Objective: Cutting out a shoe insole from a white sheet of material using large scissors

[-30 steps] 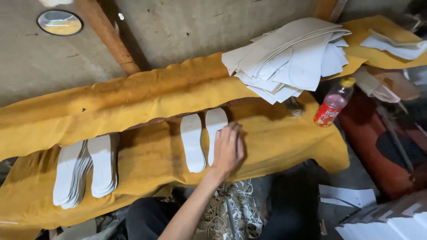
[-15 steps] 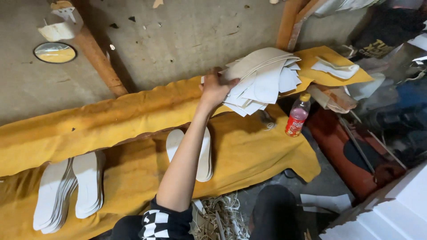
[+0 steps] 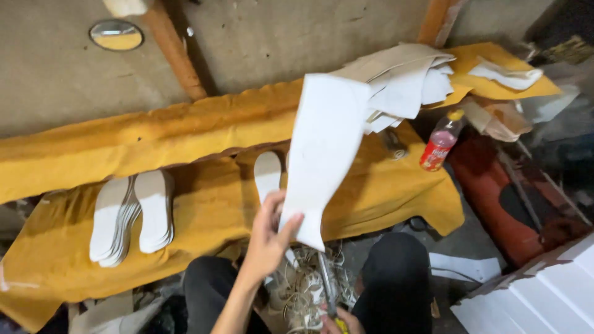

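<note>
Left hand (image 3: 269,238) is up at lower centre of the frame, fingers and thumb pinched together on the bottom end of a white sheet (image 3: 325,145), which rises from the grip, tilted a little to the right, its wide top reaching the middle of the frame and hiding part of what lies behind. Down at the very bottom edge, the right hand (image 3: 337,320) is only partly in view, closed around the handle of a metal tool, scissors (image 3: 327,286) by the look of it, blades pointing up toward the sheet's lower tip. Behind the sheet, one white insole (image 3: 267,175) lies flat on the yellow-draped surface (image 3: 210,210). Over at the left, a stack of white insoles (image 3: 131,215) sits on the same cloth, well apart from the hands. At upper right, a loose pile of white and tan sheets (image 3: 405,77) rests on the surface, and just below it, right of the cloth's edge, stands a bottle of red drink (image 3: 440,142) with a yellow cap. Pale trimmings (image 3: 303,291) lie heaped between the person's knees, around the tool.
</note>
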